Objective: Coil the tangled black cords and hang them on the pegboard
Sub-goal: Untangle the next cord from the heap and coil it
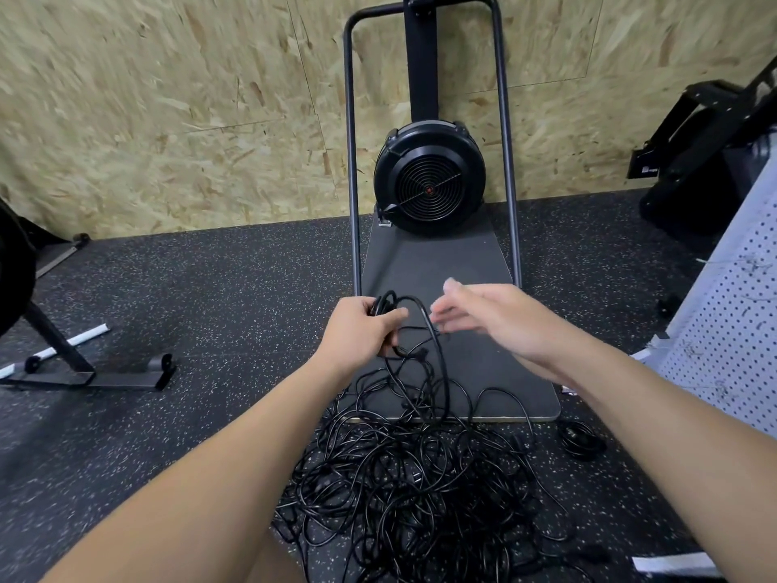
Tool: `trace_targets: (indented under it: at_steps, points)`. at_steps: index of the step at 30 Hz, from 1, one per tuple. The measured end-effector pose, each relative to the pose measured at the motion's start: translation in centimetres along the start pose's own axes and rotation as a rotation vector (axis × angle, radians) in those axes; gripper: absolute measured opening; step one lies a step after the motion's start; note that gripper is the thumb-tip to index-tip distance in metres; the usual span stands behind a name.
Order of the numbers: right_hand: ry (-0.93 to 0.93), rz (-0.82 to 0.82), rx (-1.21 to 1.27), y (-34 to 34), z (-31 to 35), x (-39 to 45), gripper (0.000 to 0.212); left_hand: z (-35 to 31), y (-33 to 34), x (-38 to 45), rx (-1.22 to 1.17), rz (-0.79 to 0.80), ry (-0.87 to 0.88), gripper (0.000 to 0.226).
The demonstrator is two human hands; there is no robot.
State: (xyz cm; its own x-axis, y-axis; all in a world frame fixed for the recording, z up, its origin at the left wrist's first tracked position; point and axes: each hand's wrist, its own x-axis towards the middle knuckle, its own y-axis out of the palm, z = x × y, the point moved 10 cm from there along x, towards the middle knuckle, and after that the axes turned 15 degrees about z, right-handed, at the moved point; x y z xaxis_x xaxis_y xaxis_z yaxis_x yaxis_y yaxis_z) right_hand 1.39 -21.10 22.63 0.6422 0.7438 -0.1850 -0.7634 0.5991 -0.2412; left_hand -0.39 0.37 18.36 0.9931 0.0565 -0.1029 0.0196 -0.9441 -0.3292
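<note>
A big tangle of black cords lies on the speckled floor below my arms. My left hand grips a few loops of one black cord, lifted above the pile, with strands trailing down into the tangle. My right hand hovers just right of those loops, blurred, fingers stretched out toward the cord and holding nothing. The white pegboard leans at the right edge. One small coiled cord lies on the floor near it.
A black fan machine on a grey platform with a tall metal frame stands ahead against the chipboard wall. Black equipment stands sit at left and more black gear at right. A white strip lies at bottom right.
</note>
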Motion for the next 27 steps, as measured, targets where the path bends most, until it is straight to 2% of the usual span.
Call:
trace_targets:
  at_steps: [2, 5, 7, 12, 14, 15, 16, 17, 19, 21, 24, 27]
  points:
    - [-0.001, 0.089, -0.097, 2.2, 1.0, -0.2, 0.044, 0.4, 0.2, 0.2, 0.02, 0.01, -0.033, 0.032]
    - [-0.037, 0.089, -0.202, 3.9, 1.0, 0.1, 0.02, 0.9, 1.1, 0.4, -0.059, 0.1, -0.06, 0.033]
    - [-0.028, 0.006, -0.19, 2.9, 0.3, 0.5, 0.022, 1.4, 1.6, 0.4, -0.154, 0.164, -0.077, 0.034]
    - [0.119, -0.265, -0.134, -3.7, -3.6, 0.4, 0.029, 0.6, 1.4, -0.2, -0.432, 0.231, -0.114, 0.067]
    - [0.232, -0.318, -0.286, -5.5, -5.2, 0.2, 0.029, 0.2, 1.6, -0.6, -0.526, 0.278, -0.144, 0.073]
    - [0.303, -0.309, -0.426, -5.8, -5.8, 0.2, 0.04, 0.1, 1.8, -0.8, -0.557, 0.309, -0.153, 0.072]
    - [0.339, -0.282, -0.545, -5.7, -5.9, 0.1, 0.06, 0.0, 2.0, -0.9, -0.57, 0.331, -0.155, 0.067]
    - [0.314, -0.245, -0.594, -5.2, -5.8, 0.2, 0.078, -0.2, 2.3, -1.0, -0.573, 0.343, -0.145, 0.06]
    - [0.192, -0.154, -0.58, -3.6, -5.1, 0.8, 0.096, -1.0, 2.8, -1.3, -0.575, 0.359, -0.102, 0.045]
    - [0.085, -0.053, -0.514, -1.7, -4.7, 1.5, 0.102, -2.1, 3.6, -1.5, -0.605, 0.395, -0.056, 0.046]
    - [0.038, 0.07, -0.367, 1.1, -4.6, 2.4, 0.109, -3.7, 4.8, -1.7, -0.656, 0.453, -0.004, 0.069]
    - [0.081, 0.145, -0.341, 2.8, -5.5, 2.9, 0.116, -4.4, 4.9, -1.7, -0.654, 0.436, 0.051, 0.05]
